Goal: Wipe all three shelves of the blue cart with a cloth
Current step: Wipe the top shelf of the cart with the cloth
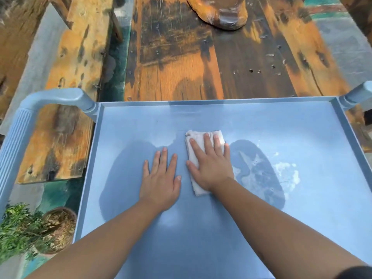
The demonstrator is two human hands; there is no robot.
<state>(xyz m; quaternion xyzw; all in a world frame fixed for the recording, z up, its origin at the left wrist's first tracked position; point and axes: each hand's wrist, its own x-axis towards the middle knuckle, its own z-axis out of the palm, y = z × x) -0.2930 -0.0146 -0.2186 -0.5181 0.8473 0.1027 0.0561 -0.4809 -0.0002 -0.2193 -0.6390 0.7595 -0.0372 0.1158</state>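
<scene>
Weathered wooden planks (pixel 211 63) run beyond the blue cart's top shelf (pixel 141 121), and on that shelf lies a folded white cloth (pixel 194 156), long axis running roughly 12 to 6 o'clock. Right hand (pixel 210 165) presses flat on it, fingers spread, cloth poking out beyond the fingertips and at the thumb side. Left hand (pixel 161 180) lies flat and open on bare shelf at the cloth's 9 o'clock, empty.
</scene>
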